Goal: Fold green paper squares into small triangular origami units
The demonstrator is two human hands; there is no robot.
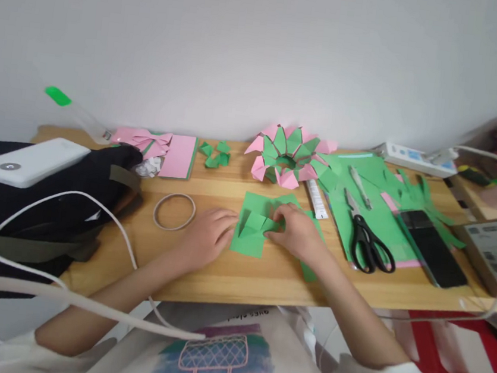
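Observation:
In the middle of the table lies a folded green paper piece (255, 220), with a raised fold in its center, on top of flat green paper (248, 246). My right hand (295, 231) pinches the right side of the folded piece between thumb and fingers. At the paper's left edge, my left hand (209, 236) has its fingers bent and held together, the fingertips at the sheet; what is between them is partly hidden. Behind both hands stands a ring of folded pink and green paper units (294, 141). A roll of tape (174, 211) lies beside my left hand.
To the right are black-handled scissors (370, 245), a utility knife (360, 187), green sheets (339, 215), a phone (432, 249) and a white power strip (417, 158). To the left are small green folded pieces (216, 154), pink paper (178, 156) and a bag with a power bank (31, 160) and cables.

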